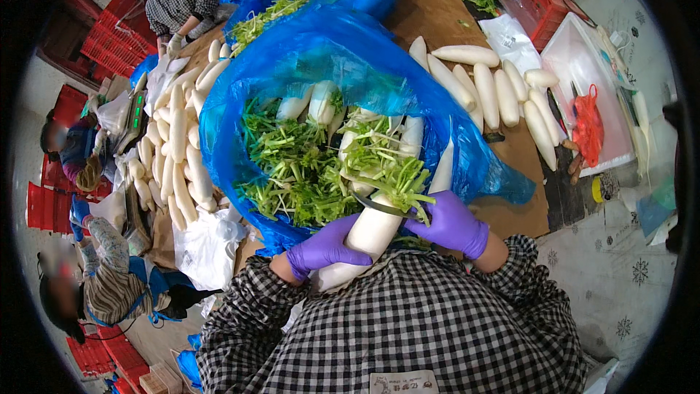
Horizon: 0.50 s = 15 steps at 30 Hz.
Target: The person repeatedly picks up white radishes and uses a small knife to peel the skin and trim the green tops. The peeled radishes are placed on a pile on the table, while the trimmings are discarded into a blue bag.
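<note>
My left hand [329,250], in a purple glove, grips a large white radish [374,232] held slanting in front of my chest. My right hand [453,224], gloved alike, is closed at the radish's leafy end; its fingers are partly hidden. A curved dark knife blade [377,206] lies across the top of the radish, just below its green leaf stalks [407,183], and runs to my right hand. Beyond both hands stands a blue plastic bag [333,27], its mouth wide, holding cut radish greens [298,167] and several white radishes [322,103].
Radishes are piled on the table's left [178,137] and lie loosely at the right [486,96]. A white foam box [615,120] with a red plastic bag [588,126] is at far right. Several people work at the left, near a scale [134,115] and red crates [117,35].
</note>
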Tool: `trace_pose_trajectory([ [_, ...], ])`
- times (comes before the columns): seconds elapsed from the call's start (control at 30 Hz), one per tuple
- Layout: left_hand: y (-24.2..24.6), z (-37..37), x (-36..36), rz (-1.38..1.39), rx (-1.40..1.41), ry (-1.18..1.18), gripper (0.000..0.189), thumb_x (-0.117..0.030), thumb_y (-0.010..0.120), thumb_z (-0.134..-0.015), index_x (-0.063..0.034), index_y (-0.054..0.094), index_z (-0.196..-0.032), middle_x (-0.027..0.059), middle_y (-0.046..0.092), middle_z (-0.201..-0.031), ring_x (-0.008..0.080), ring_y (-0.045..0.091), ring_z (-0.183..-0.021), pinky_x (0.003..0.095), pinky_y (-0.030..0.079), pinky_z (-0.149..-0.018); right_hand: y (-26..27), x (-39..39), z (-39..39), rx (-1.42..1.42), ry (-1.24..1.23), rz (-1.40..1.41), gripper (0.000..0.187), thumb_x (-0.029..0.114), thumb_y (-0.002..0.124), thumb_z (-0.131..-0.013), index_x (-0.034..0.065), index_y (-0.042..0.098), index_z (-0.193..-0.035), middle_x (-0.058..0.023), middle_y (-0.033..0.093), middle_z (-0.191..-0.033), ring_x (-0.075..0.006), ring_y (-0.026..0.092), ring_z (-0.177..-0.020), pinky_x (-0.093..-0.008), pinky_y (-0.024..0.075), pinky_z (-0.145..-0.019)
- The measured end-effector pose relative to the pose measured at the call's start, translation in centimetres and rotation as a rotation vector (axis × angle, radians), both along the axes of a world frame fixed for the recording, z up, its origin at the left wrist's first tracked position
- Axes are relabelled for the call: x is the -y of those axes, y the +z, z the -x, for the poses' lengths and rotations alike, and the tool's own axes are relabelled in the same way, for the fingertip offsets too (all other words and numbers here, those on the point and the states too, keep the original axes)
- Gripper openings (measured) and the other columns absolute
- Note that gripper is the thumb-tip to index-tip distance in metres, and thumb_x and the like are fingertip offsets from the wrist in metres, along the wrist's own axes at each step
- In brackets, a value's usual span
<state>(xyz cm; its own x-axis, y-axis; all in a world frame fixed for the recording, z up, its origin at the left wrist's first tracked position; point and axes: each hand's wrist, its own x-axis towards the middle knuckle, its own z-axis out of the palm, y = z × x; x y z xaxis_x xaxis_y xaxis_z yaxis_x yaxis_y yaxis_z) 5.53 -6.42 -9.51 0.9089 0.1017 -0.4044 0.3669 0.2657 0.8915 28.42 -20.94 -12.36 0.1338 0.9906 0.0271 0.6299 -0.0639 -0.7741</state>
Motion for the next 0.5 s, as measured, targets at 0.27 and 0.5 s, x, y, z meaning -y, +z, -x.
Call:
trace_pose_trajectory([
  [0.27,1.8,0.2,0.5,-0.293,-0.085,0.029,0.08,-0.034,0.087,-0.071,-0.0003,0.053,-0.135,0.0137,0.064,-0.125,0.0225,0.06,-0.116,0.0362,0.044,-0.102,-0.6,0.6,0.5,0.078,0.024,-0.154,0.028,0.032,0.075,-0.08,0.0042,0.071,-0.082,-0.0152,0.063,-0.068,-0.0368,0.062,-0.063,-0.0463,0.0499,-0.058],
  [0.5,6.3,1.2,0.2,-0.625,0.07,-0.032,0.08,-0.036,0.089,-0.065,-0.0049,0.057,-0.131,0.0132,0.067,-0.115,0.0279,0.066,-0.105,0.0381,0.05,-0.094,-4.0,0.9,-1.1,-0.085,-0.074,0.372,0.03,0.031,0.072,-0.086,0.0017,0.073,-0.085,-0.0152,0.068,-0.07,-0.0266,0.066,-0.06,-0.0374,0.0506,-0.058],
])
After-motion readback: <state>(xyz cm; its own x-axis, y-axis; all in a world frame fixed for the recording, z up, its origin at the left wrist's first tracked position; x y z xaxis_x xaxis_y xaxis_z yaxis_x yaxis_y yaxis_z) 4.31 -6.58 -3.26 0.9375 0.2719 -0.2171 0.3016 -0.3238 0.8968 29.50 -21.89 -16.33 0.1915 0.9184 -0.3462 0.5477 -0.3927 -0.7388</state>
